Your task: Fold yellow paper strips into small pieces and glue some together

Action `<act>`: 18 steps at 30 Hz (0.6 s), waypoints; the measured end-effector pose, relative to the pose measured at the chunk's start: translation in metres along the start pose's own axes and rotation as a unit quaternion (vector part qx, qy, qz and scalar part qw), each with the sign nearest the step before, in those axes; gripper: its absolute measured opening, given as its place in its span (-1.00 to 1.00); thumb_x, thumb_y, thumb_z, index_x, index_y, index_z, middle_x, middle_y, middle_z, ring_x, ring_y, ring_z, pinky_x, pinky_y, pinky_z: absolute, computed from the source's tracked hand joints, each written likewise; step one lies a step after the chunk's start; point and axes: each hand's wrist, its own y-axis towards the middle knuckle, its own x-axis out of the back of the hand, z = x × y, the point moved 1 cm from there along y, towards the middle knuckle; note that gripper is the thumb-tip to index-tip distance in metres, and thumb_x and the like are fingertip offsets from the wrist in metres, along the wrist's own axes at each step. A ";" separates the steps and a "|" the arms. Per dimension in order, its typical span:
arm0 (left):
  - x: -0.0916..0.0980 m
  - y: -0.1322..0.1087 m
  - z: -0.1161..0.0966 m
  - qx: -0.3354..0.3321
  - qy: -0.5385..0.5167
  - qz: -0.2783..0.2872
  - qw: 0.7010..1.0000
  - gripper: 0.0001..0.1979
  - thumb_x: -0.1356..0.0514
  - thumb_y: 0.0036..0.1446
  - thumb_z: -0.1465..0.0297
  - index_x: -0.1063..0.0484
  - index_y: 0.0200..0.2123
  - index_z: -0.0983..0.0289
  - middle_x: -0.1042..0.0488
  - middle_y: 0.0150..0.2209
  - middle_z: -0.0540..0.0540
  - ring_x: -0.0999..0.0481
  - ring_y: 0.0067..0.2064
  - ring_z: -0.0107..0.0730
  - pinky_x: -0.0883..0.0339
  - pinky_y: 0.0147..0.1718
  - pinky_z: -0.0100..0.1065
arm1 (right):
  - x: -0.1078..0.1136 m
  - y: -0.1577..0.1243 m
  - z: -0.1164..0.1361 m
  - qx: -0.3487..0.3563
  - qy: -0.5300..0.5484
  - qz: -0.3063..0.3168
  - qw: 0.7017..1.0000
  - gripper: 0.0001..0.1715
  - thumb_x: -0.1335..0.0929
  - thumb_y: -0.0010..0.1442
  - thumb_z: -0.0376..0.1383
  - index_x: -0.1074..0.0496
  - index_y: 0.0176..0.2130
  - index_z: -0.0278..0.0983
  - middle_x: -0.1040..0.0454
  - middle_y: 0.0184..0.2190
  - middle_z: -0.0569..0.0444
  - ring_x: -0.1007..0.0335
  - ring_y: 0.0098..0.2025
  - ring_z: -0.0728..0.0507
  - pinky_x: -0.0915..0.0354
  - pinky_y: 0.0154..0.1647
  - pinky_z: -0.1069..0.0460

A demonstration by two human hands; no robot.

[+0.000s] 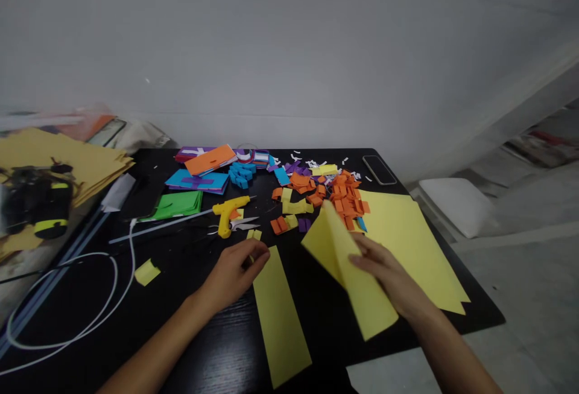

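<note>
My right hand (377, 264) grips a folded yellow paper sheet (362, 282), raised above the table with its two flaps standing apart. My left hand (237, 267) is curled, thumb and forefinger drawn together at the top end of a long yellow paper strip (283, 318). Whether anything is between those fingertips cannot be made out. Just beyond the left knuckles lies a small folded yellow piece (254, 235). Large yellow sheets (420, 249) lie under and beyond my right hand.
A yellow glue gun (226, 213) and scissors (242, 224) lie ahead of my left hand. Orange paper pieces (348, 198), blue pieces (242, 174) and a phone (379, 169) are farther back. A white cable (115, 273) loops at left, near a yellow piece (147, 272).
</note>
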 end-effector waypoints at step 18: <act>0.071 0.033 0.025 0.332 0.306 0.015 0.892 -0.35 0.11 0.28 -0.19 -0.48 -0.32 0.20 -0.61 -0.31 0.26 -0.60 -0.22 0.16 -0.18 -0.41 -0.23 | -0.061 0.084 -0.009 0.279 -0.512 0.030 0.812 -0.67 -0.32 0.39 -0.37 -0.47 0.11 -0.34 -0.54 0.00 -0.21 -0.46 0.06 -0.34 -0.41 0.11 -0.25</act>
